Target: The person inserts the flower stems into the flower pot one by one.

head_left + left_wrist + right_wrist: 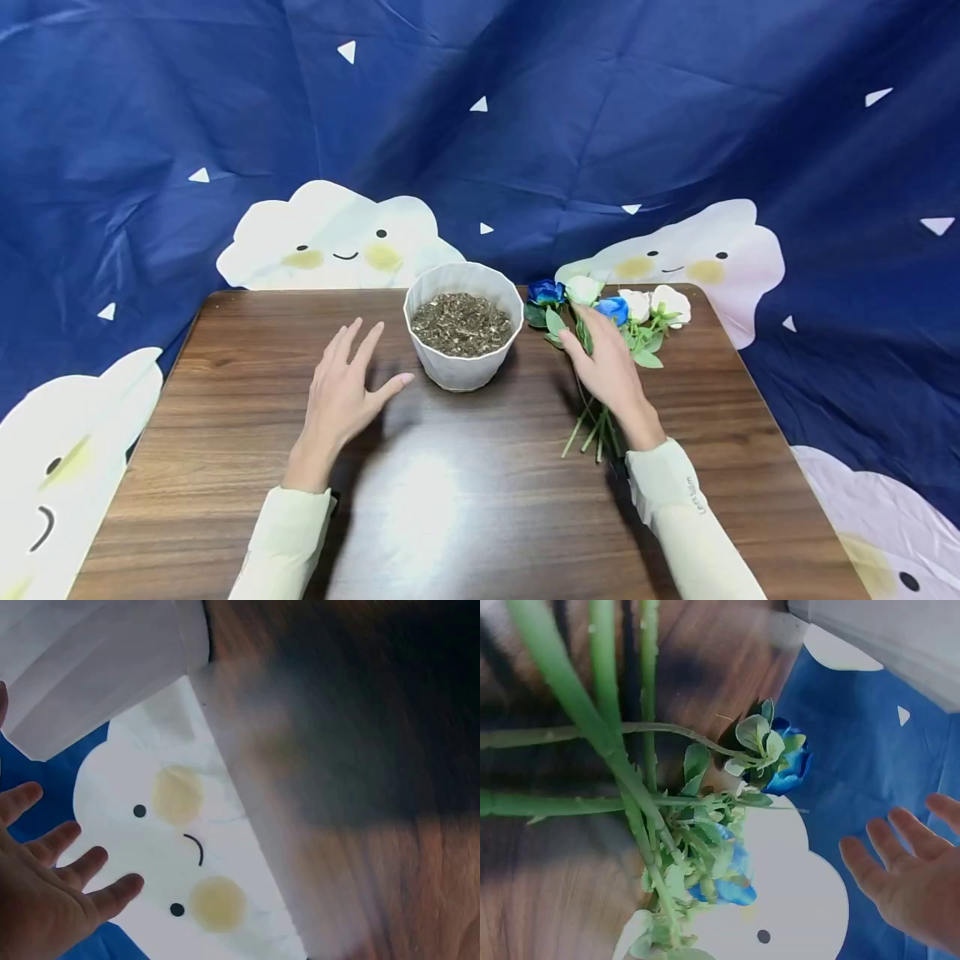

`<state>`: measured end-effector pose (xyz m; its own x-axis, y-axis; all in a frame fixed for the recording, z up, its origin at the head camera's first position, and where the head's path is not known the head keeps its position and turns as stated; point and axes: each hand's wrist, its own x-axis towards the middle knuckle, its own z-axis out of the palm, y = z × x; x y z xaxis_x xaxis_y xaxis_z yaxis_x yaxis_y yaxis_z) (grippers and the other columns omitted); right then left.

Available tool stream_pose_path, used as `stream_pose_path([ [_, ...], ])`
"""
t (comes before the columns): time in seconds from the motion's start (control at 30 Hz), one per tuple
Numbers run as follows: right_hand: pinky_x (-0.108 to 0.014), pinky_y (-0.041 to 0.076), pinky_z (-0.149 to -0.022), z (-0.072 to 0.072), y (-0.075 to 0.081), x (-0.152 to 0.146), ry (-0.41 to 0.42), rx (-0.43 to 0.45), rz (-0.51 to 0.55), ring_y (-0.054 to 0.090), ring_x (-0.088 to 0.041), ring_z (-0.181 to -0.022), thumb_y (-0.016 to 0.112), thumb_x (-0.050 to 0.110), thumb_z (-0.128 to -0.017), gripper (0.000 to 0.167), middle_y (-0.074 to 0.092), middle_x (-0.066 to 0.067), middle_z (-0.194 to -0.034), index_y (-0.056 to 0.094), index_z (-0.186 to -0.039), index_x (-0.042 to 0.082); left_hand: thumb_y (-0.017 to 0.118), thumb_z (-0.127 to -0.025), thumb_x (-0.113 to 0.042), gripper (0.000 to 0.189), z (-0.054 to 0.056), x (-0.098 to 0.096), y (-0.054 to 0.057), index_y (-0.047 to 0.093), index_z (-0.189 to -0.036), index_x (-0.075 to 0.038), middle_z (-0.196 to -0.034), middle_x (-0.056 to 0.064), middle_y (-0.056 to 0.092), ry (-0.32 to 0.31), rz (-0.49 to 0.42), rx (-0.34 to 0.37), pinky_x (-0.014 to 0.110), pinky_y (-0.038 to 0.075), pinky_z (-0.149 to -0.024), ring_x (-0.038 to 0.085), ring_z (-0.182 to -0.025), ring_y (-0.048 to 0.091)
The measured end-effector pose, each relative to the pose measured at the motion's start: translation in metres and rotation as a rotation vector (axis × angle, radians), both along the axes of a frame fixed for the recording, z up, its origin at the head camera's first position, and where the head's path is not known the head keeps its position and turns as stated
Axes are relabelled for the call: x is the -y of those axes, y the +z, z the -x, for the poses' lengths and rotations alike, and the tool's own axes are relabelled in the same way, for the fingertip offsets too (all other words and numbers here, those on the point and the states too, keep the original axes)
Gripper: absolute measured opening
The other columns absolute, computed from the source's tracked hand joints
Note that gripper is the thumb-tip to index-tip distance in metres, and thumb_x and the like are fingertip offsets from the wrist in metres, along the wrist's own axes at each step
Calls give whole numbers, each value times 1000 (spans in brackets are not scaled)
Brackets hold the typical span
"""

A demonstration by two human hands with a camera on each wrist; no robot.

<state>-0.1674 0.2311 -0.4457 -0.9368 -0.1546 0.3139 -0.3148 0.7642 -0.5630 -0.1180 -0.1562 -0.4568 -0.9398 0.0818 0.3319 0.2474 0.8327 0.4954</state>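
Note:
A white faceted pot (461,373) with dark soil (461,325) in it stands near the table's far edge. Left of it, my left hand (339,398) hovers with fingers spread, apart from the pot; the left wrist view shows that hand (45,892) holding nothing. Several artificial roses lie to the right of the pot, with blue (546,292) and white blooms (670,306) and green stems (597,429). Over them is my right hand (609,367), its fingers extended. In the right wrist view the stems (607,742) lie apart from that hand (915,877).
The brown wooden table (225,417) has a glare patch in front of the pot. Behind it hangs a dark blue cloth (420,125) printed with white clouds and triangles, close against the far edge.

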Motion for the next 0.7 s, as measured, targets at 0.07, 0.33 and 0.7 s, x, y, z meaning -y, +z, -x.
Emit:
stream_pose_path([
  [0.07, -59, 32, -114, 2, 1, -5, -9, 31, 59, 40, -41, -140, 53, 40, -105, 57, 46, -22, -150, 46, -150, 5, 76, -83, -59, 87, 0, -1, 0, 43, -154, -22, -160, 12, 35, 0, -50, 16, 69, 36, -106, 40, -146, 30],
  [0.33, -58, 45, -101, 7, -1, -19, -65, 57, 185, 53, -40, -126, 54, 35, -106, 52, 56, -23, -139, 50, -145, 1, 84, -78, -54, 90, 5, -4, 0, 44, -153, -24, -155, 10, 41, 10, -155, 29, 69, 44, -98, 36, -141, 36],
  [0.7, -37, 48, -90, 11, -8, -25, -174, 180, 340, 59, -35, -112, 55, 31, -106, 43, 63, -24, -122, 59, -133, -3, 88, -79, -36, 85, 14, -10, -7, 47, -150, -17, -145, 14, 47, -45, -497, 123, 56, 48, -102, 34, -131, 46],
])
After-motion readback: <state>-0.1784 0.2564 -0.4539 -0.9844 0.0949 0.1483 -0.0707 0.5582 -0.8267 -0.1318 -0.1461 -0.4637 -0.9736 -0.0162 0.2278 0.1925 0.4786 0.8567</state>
